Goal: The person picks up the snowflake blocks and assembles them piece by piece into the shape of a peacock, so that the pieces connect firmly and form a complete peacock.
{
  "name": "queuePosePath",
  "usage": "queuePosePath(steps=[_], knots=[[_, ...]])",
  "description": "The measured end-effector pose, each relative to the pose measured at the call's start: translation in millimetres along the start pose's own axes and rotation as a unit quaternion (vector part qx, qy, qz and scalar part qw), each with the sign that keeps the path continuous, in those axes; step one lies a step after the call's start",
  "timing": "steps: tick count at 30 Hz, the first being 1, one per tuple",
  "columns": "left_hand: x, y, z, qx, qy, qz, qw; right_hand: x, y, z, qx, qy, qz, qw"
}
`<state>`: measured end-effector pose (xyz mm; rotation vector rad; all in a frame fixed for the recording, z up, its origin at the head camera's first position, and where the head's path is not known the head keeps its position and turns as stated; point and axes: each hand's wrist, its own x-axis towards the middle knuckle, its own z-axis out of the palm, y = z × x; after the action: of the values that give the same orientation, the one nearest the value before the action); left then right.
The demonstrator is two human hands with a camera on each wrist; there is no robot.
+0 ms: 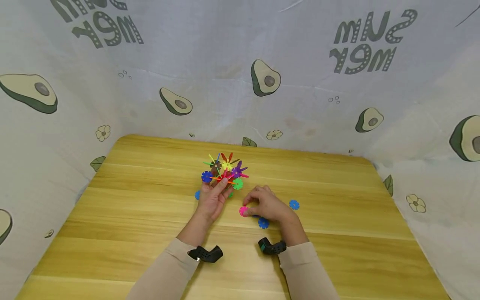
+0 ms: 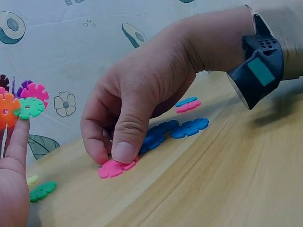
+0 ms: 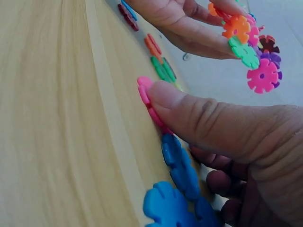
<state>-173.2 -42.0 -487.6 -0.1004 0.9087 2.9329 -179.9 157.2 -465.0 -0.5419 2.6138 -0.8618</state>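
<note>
wooden table (image 1: pixel 131 216): right hand (image 1: pixel 269 205) pinches a disc (image 2: pixel 112 170) (pink, notched).

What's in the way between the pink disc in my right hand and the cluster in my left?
Only your left hand, gripping the cluster low down; above that grip, nothing visible stands between the cluster and the pink disc.

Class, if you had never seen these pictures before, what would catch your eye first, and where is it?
A newcomer's eye would likely fall first on the spiky, many-coloured cluster of notched discs, held in the left hand over the wooden table. Next comes the bright pink notched disc pinched by the right hand, close to blue discs. Behind the table, avocado-print cloth shows mirror-reversed "Summer" lettering.
</note>
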Motion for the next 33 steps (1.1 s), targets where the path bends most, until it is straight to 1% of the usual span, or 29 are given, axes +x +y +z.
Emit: queuePosePath(steps=[5,9,13,15,17,18,20,22,24,26,28,30,33], knots=[[0.3,-0.8,-2.0,-0.01,-0.007,0.003,0.9999,2.0,1.7,1.7,0.017,0.022,0.0,0.9996],[0.8,-1.1,-4.2,-0.019,-0.011,0.003,0.9998,3.1,0.9,3.3,0.014,0.026,0.006,0.9995],[0.2,-1.0,-5.5,-0.016,-0.026,-0.009,0.9995,3.8,-0.3,4.4,0.007,0.027,0.008,0.9996],[0.1,-1.3,-6.0,-0.008,-0.034,-0.017,0.9993,4.2,0.2,5.2,0.034,0.037,0.007,0.9987],[-0.1,-1.5,-6.0,-0.003,-0.036,-0.026,0.999,4.6,1.7,6.7,0.079,0.058,0.012,0.9951],[-0.1,-1.6,-5.8,0.001,-0.037,-0.027,0.9989,5.2,3.0,7.8,0.108,0.073,0.015,0.9913],[-0.3,-2.3,-5.5,0.008,-0.035,-0.029,0.9989,6.1,6.3,10.5,0.171,0.113,0.013,0.9787],[-0.4,-2.5,-5.2,0.015,-0.035,-0.03,0.9988,7.0,9.8,13.1,0.217,0.159,0.007,0.9632],[0.0,-2.6,-5.1,0.029,-0.037,-0.032,0.9984,8.1,13.2,15.0,0.258,0.2,-0.011,0.9451],[0.4,-2.6,-4.7,0.047,-0.034,-0.037,0.9976,8.3,13.7,15.2,0.283,0.237,-0.028,0.9291],[0.8,-2.5,-4.0,0.064,-0.032,-0.043,0.9965,9.0,13.1,14.8,0.301,0.261,-0.038,0.9166],[0.9,-2.5,-3.7,0.082,-0.031,-0.045,0.9952,9.6,11.0,13.9,0.303,0.276,-0.045,0.9111],[1.5,-3.1,-4.5,0.09,-0.036,-0.044,0.9943,10.1,9.0,13.4,0.303,0.283,-0.051,0.9086]])
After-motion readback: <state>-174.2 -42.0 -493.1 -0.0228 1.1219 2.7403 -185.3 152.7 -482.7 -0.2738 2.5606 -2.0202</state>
